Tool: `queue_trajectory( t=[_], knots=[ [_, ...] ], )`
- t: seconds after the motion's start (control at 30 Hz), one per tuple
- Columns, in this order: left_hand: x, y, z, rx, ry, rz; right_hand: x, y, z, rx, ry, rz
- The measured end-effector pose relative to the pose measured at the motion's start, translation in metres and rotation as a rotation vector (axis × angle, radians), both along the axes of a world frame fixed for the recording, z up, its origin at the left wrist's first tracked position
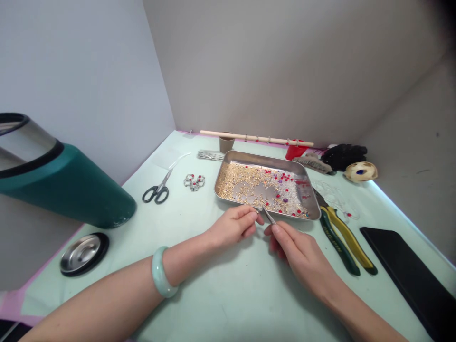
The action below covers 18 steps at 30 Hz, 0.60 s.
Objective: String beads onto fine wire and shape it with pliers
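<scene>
My left hand (237, 224), a pale green bangle (162, 273) on its wrist, pinches a tiny beaded piece (259, 210) just in front of the tray; its details are too small to make out. My right hand (294, 244) is closed round metal tweezers (270, 217), their tips touching or very close to that piece. Right behind both hands lies a shallow metal tray (265, 158). Small gold beads (231, 178) cover its left part, while clear beads (294, 195) mixed with red and purple ones lie on the right.
On the left are a teal tumbler (81, 187), its lid (83, 254), scissors (156, 190) and a finished-looking beaded wire ornament (194, 182). Pliers (342, 237) and a black phone-like slab (402, 270) lie right. Behind the tray are a wooden stick (256, 138) and a small cup (226, 143).
</scene>
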State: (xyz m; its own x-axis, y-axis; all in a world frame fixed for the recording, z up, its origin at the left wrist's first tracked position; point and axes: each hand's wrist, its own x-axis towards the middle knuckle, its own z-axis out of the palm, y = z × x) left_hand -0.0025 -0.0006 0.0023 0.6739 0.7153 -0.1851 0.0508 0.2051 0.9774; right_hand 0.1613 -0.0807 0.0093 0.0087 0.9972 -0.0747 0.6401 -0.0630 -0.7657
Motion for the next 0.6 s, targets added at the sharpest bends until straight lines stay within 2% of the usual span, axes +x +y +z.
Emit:
queue_trajectory(
  t=[0.13,0.27,0.43,0.6],
  knots=[
    [-0.0003,-0.0026,0.0039,-0.107,-0.068,-0.003,0.0001,-0.0016,0.0034,-0.011,-0.008,0.021],
    [-0.0003,-0.0028,0.0040,-0.109,-0.088,-0.003,-0.0015,-0.0027,0.0048,0.026,-0.061,0.048],
    [0.0006,-0.0009,-0.0013,0.012,-0.047,-0.007,-0.0024,-0.0035,0.0022,0.044,-0.104,0.067],
    [0.0009,-0.0006,-0.0025,0.198,0.081,0.040,-0.0025,-0.0031,-0.0012,0.060,-0.157,0.063]
  ],
)
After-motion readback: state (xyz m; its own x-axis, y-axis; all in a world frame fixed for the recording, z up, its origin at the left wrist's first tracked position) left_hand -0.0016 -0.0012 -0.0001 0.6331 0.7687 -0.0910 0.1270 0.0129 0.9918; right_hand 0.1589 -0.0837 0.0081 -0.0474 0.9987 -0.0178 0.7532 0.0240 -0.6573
